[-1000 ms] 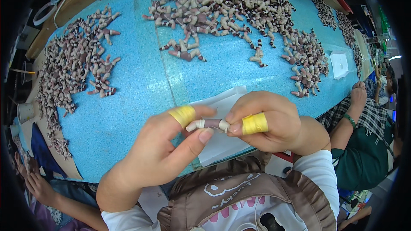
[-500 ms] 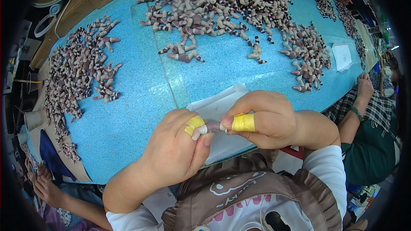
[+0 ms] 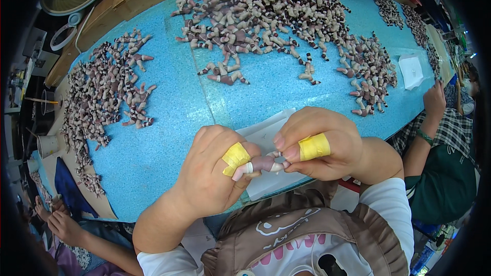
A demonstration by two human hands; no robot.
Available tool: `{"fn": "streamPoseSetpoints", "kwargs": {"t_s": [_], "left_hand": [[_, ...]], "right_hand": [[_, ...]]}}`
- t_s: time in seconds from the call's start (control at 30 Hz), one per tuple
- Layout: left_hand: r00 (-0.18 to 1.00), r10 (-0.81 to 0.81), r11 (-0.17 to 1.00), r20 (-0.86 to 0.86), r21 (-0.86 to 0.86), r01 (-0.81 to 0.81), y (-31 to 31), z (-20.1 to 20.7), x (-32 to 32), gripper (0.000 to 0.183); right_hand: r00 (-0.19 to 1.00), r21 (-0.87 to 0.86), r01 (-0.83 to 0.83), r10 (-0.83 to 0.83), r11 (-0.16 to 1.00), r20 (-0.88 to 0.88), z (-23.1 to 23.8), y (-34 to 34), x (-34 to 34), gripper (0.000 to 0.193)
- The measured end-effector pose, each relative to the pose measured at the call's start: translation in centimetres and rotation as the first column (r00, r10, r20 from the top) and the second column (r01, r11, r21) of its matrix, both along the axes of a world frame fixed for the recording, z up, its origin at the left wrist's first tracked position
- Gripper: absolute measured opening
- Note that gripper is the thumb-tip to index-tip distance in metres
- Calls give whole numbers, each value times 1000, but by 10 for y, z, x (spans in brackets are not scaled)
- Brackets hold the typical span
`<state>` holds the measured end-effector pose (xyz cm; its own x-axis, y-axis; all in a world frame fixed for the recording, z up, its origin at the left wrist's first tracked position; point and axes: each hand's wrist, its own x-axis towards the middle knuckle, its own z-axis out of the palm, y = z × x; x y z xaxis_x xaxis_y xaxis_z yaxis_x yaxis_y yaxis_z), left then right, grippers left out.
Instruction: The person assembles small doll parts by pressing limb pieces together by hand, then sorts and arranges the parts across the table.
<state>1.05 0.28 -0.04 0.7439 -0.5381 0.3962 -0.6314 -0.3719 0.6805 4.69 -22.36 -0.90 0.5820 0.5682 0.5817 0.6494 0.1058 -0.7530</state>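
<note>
Both hands pinch one small purple-and-white tube piece [image 3: 262,164] between them, left hand [image 3: 215,174] and right hand [image 3: 319,145] closed on its ends, apparently mid-assembly, so pressing the ends together squarely seems next.

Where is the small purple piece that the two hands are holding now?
In the head view, the small purple piece is low in the centre, pinched between the left hand and right hand, above a white paper sheet.
</note>
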Motion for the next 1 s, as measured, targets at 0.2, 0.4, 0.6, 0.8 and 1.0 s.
{"fn": "streamPoseSetpoints", "kwargs": {"t_s": [0.2,0.4,0.6,0.8,1.0], "left_hand": [[994,-30,999,-104,-19,28,1,-7,-3,15],[972,224,964,67,134,-232,21,-6,10,15],[498,750,450,435,215,-867,68,-9,31,28],[832,459,780,311,307,-545,20,-20,38,42],[914,363,834,183,373,-406,12,-25,35,40]], "right_hand": [[991,-32,-12,7,999,-136,-1,0,-7,25],[983,-185,175,-183,967,-23,12,-1,16,32],[803,-566,594,-457,571,382,4,-31,38,19],[839,-647,536,-426,543,337,-1,-28,35,10],[842,-630,535,-420,563,339,3,-25,35,15]]}}
